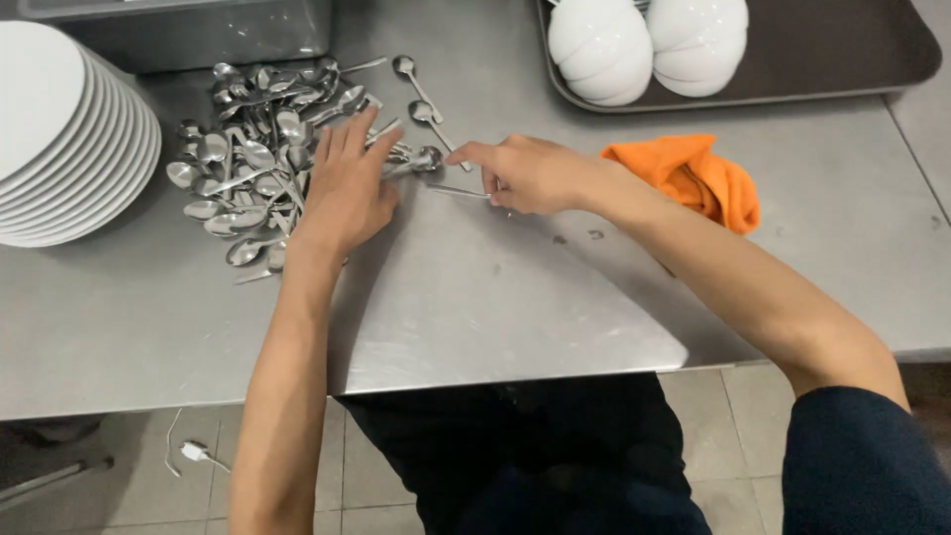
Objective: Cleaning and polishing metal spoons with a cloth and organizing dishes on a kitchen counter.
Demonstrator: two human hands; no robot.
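The head camera looked down on a steel desk (475, 297) with both bare arms stretched across it. The landmark here was the heap of spoons (253, 163), a loose tangle of shiny metal lying on the desk.

The left hand (347, 188) lay flat on the near right edge of the heap — fingers (342, 134) straight and slightly spread, palm down on the spoons, clamped on nothing. The right hand (530, 173) sat just right of the heap, apart from the left hand. Its fingers were curled together and pinched on a thin spoon handle (458, 191), which ran from the hand back toward the heap, low over the desk. Whether the far end of that spoon touched the heap could not be told, as the left hand and other spoons crowded that spot.

Two loose spoons (421, 99) lay just beyond the heap's right side, bowls pointing away from the person.

Left of the heap stood a stack of white plates (69, 139), near it but not touching. Behind the heap sat a steel tub (198, 35). Well to the right of the heap, past the right hand, an orange cloth (693, 178) lay crumpled on the desk, with the right forearm just in front of it. Beyond the cloth, a dark tray (842, 69) held upturned white bowls (644, 45) in two short stacks.

Below the desk edge — tiled floor (733, 416), and a white plug with its cord (193, 453) lying on it.
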